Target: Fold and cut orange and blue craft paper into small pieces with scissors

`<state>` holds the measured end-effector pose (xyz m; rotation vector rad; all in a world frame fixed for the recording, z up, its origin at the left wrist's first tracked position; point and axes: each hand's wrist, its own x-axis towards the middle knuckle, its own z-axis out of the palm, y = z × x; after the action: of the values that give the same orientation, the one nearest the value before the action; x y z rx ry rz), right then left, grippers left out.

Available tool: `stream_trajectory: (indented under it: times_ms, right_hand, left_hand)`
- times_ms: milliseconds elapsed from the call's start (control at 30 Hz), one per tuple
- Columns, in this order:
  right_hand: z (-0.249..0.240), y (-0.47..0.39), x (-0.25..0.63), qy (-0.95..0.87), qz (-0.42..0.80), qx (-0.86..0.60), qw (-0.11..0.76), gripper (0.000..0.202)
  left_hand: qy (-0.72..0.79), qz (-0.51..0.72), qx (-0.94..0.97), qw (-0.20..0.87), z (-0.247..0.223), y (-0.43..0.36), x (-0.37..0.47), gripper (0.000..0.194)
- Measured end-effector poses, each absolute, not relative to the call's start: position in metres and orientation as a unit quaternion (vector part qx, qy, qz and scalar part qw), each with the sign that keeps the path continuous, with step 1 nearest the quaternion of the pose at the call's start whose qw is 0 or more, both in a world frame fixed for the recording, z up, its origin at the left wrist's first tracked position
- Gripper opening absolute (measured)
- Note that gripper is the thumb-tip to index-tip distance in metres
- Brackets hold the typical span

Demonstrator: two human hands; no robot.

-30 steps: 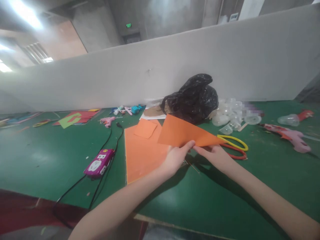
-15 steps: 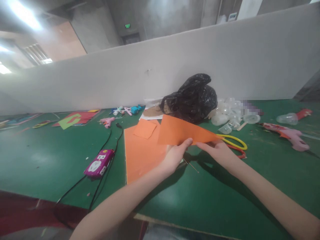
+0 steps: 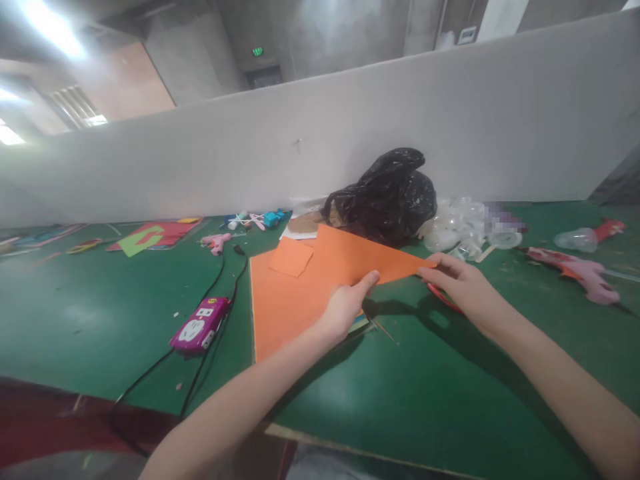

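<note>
A tapering piece of orange paper (image 3: 360,255) is held up between both my hands above the table. My left hand (image 3: 350,303) grips its lower edge, thumb on top and the other fingers hidden beneath. At the pointed right end, my right hand (image 3: 457,280) pinches the tip between thumb and fingers. Under the left hand and forearm lies a larger orange sheet (image 3: 280,310), with a small orange paper piece (image 3: 293,257) on it. Part of a red loop-shaped handle (image 3: 444,299) shows below my right hand; the rest is covered.
A black plastic bag (image 3: 385,193) stands behind the paper, beside clear plastic cups (image 3: 460,227). One pink glue gun (image 3: 575,270) lies right, another (image 3: 216,243) left. A purple power strip (image 3: 201,325) with black cables sits left on the green table (image 3: 115,300). A pale partition (image 3: 225,153) runs behind.
My right hand has moved right and slightly up to the paper's pointed tip, away from my left hand. It now covers the yellow loop seen before. The left hand has barely shifted.
</note>
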<state>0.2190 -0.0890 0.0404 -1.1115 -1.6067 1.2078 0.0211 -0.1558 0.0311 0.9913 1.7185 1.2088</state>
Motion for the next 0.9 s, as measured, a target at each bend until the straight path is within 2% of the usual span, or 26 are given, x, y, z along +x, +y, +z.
stream_trajectory:
  times_ms: [133, 300, 500, 900]
  right_hand:
    - [0.0400, -0.0888, 0.2166, -0.643, 0.481, -0.439, 0.403, 0.038]
    - [0.0411, -0.0911, 0.2145, -0.658, 0.454, -0.445, 0.403, 0.040]
    - [0.0402, -0.0946, 0.2110, -0.671, 0.444, -0.439, 0.401, 0.041]
    - [0.0322, -0.0916, 0.2096, -0.679, 0.421, -0.444, 0.407, 0.039]
  left_hand:
    - [0.646, 0.492, 0.412, 0.413, 0.0298, -0.1567, 0.0195, 0.046]
    - [0.666, 0.462, 0.386, 0.440, 0.0283, -0.1579, 0.0221, 0.052]
    - [0.587, 0.568, 0.379, 0.435, 0.0303, -0.1585, 0.0276, 0.031]
    - [0.603, 0.554, 0.341, 0.462, 0.0256, -0.1588, 0.0261, 0.040]
